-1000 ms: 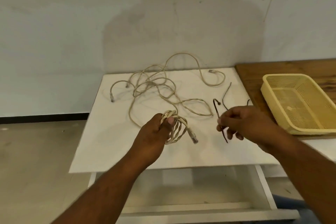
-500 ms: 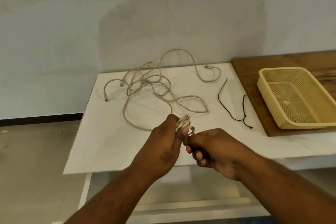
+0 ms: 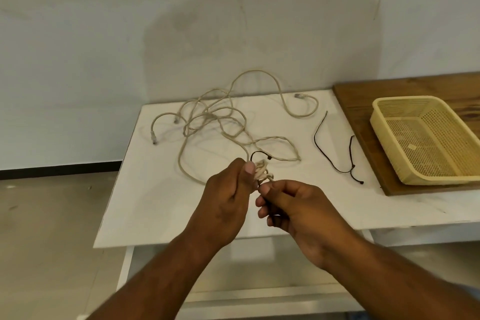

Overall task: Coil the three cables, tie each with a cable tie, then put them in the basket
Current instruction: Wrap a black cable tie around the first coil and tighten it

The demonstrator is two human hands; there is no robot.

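My left hand (image 3: 228,199) grips a small coiled beige cable (image 3: 262,171) above the white table (image 3: 155,205). A black cable tie (image 3: 258,154) loops over the top of the coil. My right hand (image 3: 291,205) pinches the lower end of that tie just under the coil. Loose beige cables (image 3: 215,122) lie tangled at the back of the table. Two more black cable ties (image 3: 335,148) lie to the right. The yellow basket (image 3: 384,143) stands empty on a wooden board at the far right.
The wooden board (image 3: 363,101) adjoins the table's right edge. A white wall rises directly behind the table. An open white shelf shows under the tabletop near my forearms. Bare floor lies to the left.
My right hand brought a black tie from the right over to the coil. Both hands have drawn together, and the tie now arcs over the coil.
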